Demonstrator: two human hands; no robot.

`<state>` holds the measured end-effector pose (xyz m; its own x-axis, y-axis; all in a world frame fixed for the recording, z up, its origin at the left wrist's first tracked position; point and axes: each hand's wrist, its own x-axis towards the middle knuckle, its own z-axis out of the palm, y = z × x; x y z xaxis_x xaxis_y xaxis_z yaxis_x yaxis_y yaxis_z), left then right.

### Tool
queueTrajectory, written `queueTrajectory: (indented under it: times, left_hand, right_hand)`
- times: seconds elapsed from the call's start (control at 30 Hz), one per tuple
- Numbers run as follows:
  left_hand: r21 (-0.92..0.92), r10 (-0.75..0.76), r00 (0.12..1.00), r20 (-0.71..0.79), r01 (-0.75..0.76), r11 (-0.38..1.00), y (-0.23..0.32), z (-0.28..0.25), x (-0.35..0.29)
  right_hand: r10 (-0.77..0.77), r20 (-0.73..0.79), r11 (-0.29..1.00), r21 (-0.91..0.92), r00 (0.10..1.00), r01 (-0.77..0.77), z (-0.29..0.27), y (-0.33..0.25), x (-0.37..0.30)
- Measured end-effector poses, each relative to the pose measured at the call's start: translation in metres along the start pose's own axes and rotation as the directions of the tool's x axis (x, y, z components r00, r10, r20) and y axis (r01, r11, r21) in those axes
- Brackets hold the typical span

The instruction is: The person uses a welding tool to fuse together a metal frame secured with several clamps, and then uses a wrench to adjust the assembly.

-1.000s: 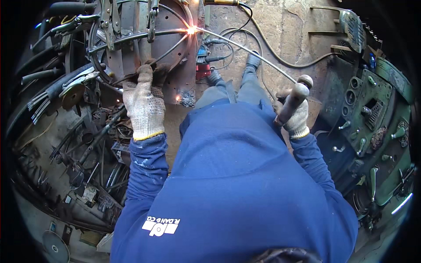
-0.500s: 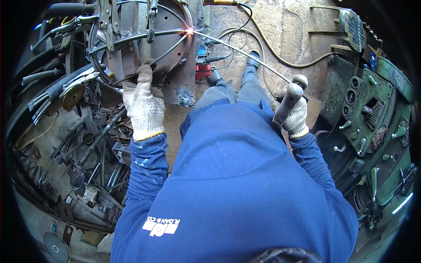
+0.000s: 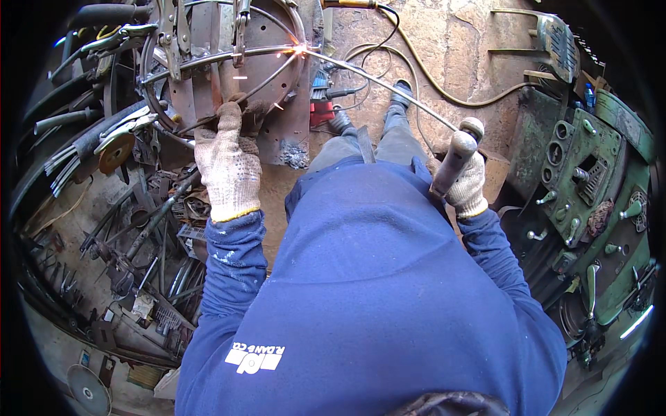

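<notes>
My right hand point(image 3: 469, 186), in a pale knit glove, is closed around the handle of an electrode holder point(image 3: 454, 163). A long welding electrode point(image 3: 385, 83) runs from it up and left to a glowing spot at the rim of a round steel frame point(image 3: 302, 75). My left hand point(image 3: 230, 166), in a similar glove with soiled fingers, is closed on a thin steel rod point(image 3: 272, 80) that slants up to the same spot. Its fingertips are partly hidden. Locking pliers point(image 3: 239, 31) clamp the frame over a drilled steel plate point(image 3: 288, 128).
Scrap metal and bars point(image 3: 156, 222) crowd the floor at left, with a grinding disc point(image 3: 116, 154) above them. Cables point(image 3: 444, 93) loop across the floor near my feet. A red clamp-like object point(image 3: 321, 113) sits beside the plate. A green machine point(image 3: 583, 180) with levers stands at right.
More sparks fly from the glowing spot, some falling toward my left glove. The electrode holder has shifted very slightly left and down. My left hand stays in place.
</notes>
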<state>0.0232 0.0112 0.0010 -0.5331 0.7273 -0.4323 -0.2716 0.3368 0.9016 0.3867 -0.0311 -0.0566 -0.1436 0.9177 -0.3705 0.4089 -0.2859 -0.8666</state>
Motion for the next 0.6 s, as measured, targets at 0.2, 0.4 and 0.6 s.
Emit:
queueTrajectory:
  times: [0.2, 0.4, 0.6]
  left_hand:
    - [0.004, 0.038, 0.999, 0.022, -0.038, 0.999, -0.002, 0.001, -0.001]
    - [0.045, -0.003, 1.0, -0.025, 0.004, 0.999, 0.004, 0.003, -0.004]
    - [-0.007, 0.039, 0.998, -0.055, -0.04, 0.999, 0.004, 0.013, -0.007]
  right_hand:
    - [-0.014, 0.01, 0.998, 0.069, 1.0, 0.013, 0.0, 0.01, -0.001]
    - [0.381, 0.157, 0.812, 0.415, 0.911, -0.411, -0.006, -0.007, 0.008]
    - [-0.198, -0.029, 0.98, -0.036, 0.98, 0.197, -0.003, 0.004, 0.007]
